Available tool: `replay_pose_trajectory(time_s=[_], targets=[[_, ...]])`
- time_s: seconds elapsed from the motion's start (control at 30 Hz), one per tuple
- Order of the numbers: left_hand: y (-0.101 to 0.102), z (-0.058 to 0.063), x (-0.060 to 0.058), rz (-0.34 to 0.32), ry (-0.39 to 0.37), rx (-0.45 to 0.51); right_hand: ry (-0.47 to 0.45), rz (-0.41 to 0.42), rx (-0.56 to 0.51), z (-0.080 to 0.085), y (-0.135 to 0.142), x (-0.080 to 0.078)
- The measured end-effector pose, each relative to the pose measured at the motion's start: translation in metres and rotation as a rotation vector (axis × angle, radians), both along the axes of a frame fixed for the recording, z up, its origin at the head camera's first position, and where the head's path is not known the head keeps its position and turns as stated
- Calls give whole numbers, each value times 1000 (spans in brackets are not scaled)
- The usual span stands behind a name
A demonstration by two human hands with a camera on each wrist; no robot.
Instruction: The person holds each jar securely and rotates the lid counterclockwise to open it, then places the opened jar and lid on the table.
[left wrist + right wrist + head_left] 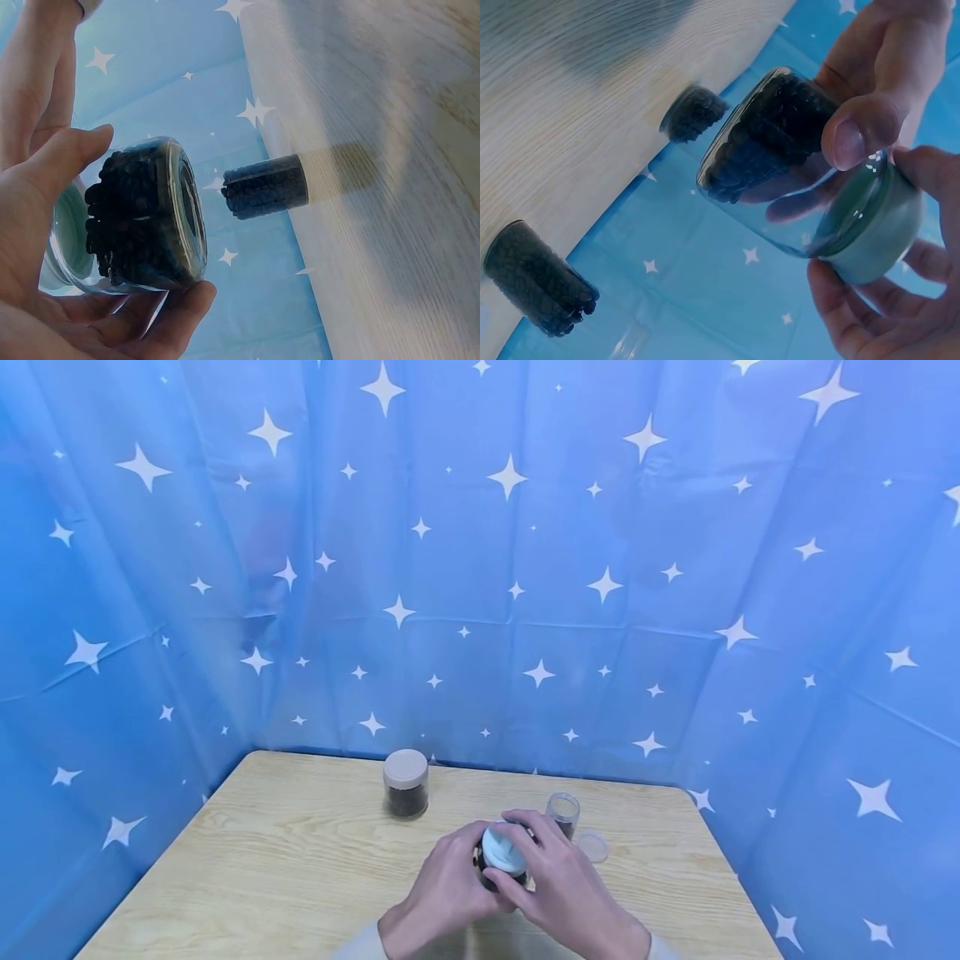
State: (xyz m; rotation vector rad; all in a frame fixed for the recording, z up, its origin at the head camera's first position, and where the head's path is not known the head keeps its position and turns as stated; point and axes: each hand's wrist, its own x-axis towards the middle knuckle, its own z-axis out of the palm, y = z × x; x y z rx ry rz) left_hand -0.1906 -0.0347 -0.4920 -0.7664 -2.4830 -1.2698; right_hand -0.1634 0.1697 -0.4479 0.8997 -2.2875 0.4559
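A clear glass jar (772, 142), part filled with dark bean-like pieces, is held up off the table and tilted. My left hand (450, 877) grips its side, with the thumb and fingers on opposite sides in the left wrist view. Over the jar's mouth sits a pale blue-green lid (504, 852). Fingers and thumb of my right hand (558, 877) curl round the rim of this lid. Whether the lid is tight on the jar cannot be told.
On the wooden table (300, 860), a jar with a pinkish-white lid (406, 768) stands at the back left. To the right of my hands is an uncovered glass jar (562, 814) of dark pieces, beside a loose clear lid (592, 847). A blue star-patterned curtain (465, 568) surrounds the table.
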Motion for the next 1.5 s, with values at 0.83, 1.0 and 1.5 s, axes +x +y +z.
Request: replay_pose_trajectory(time_s=[0.83,1.0,1.5], targets=[[0,-2,1,-5,18,-30,-87,221,64,9,9,-13],[0,-4,2,-10,10,-30,-91,253,76,8,12,-15],[1,-4,1,-15,-2,-33,-101,220,89,6,15,-14]])
